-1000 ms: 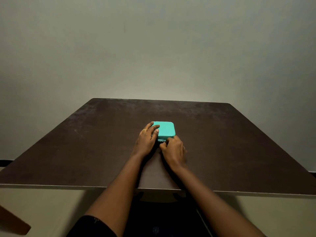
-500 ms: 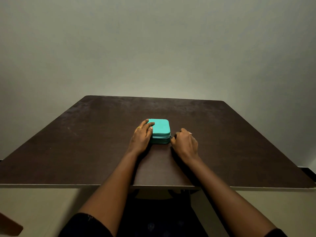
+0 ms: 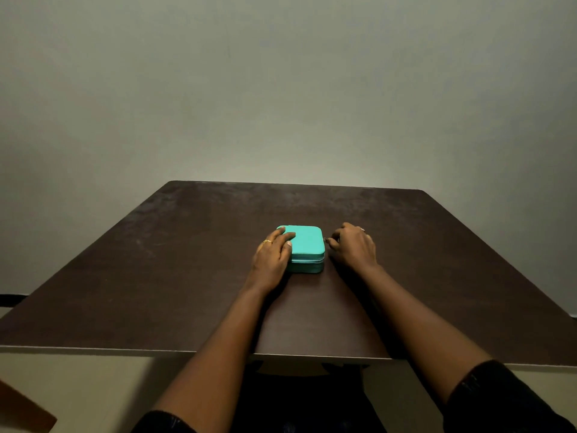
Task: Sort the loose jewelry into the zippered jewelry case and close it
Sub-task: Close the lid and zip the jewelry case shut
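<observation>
1. well, from where i stand the jewelry case (image 3: 304,242) lies flat near the middle of the tabletop (image 3: 421,276) with its teal lid down on the base.
2. no loose jewelry shows anywhere, so i judge the sorting done and only the closing in hand.
3. the left hand (image 3: 273,257) rests on the left part of the lid. its grip is apart, with the fingers laid over the top as if to pin the case in place. a gold ring (image 3: 267,241) sits on 1 finger.
4. the right hand (image 3: 354,245) sits just beside the right wall of the case. its grip is clamped on a small metal bit at the seam, which i take for the zipper pull (image 3: 325,239).
5. the seam along the near side looks drawn together. how much of the zip past the pull is left i cannot tell, since the far side is hidden.
6. my guess is that the task is close to its end: run the pull to its stop, then let go.
7. the tabletop is dark brown, matte and a little scuffed toward the far edge, with a pale strip along the near edge.
8. behind it rises a plain grey-green wall (image 3: 281,89), dimly lit. a pale floor shows below, and 1 brown corner (image 3: 22,414) of something pokes in low on the left.
</observation>
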Available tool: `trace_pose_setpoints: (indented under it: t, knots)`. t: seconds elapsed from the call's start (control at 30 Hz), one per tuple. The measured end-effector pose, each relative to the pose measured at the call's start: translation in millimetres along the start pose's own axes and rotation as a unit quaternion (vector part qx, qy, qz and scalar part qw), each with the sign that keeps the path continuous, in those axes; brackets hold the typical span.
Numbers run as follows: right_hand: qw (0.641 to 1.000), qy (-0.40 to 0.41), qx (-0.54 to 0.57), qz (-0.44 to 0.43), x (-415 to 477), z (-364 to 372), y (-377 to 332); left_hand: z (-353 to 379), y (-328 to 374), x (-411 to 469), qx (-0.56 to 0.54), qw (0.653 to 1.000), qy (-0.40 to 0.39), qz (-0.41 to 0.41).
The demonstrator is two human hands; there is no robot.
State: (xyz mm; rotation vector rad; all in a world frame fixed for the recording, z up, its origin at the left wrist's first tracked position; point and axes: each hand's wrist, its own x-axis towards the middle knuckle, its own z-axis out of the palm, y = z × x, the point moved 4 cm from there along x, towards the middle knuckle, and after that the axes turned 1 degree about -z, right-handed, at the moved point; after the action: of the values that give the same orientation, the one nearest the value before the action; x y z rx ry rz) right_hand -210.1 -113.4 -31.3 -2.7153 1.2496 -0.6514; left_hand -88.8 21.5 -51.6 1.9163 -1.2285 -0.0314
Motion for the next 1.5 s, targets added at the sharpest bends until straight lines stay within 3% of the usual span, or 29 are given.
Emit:
trace_pose_setpoints:
  t: [0.23,0.6,0.87,0.97,1.1,1.23,1.37,1.43,1.5]
  knots:
    - [1.0,-0.016,0.01,-0.024,21,9,0,2,-3,3,0.009,1.0,0.01,0.001]
    - [0.988,-0.109,0.061,-0.092,48,23,-5,2,-6,5,0.027,1.0,0.008,0.009]
    - [0.983,-0.121,0.11,-0.085,46,21,-6,3,-6,5,0.027,1.0,0.004,0.009]
    - [0.983,-0.109,0.137,-0.05,42,22,-8,3,-7,5,0.013,1.0,0.003,0.001]
    - [0.956,-0.08,0.274,0.063,33,29,-5,3,-8,5,-0.038,0.999,-0.001,-0.024]
    - [0.888,-0.01,0.417,0.195,13,37,2,1,-9,0,-0.066,0.995,-0.006,-0.076]
    - [0.814,-0.009,0.515,0.269,-10,50,2,2,-14,-1,-0.119,0.985,-0.001,-0.121]
    - [0.813,-0.008,0.517,0.268,-20,59,-3,1,-18,-2,-0.193,0.971,0.001,-0.142]
    - [0.835,-0.012,0.493,0.245,-35,47,-18,3,-18,-4,-0.251,0.957,-0.009,-0.145]
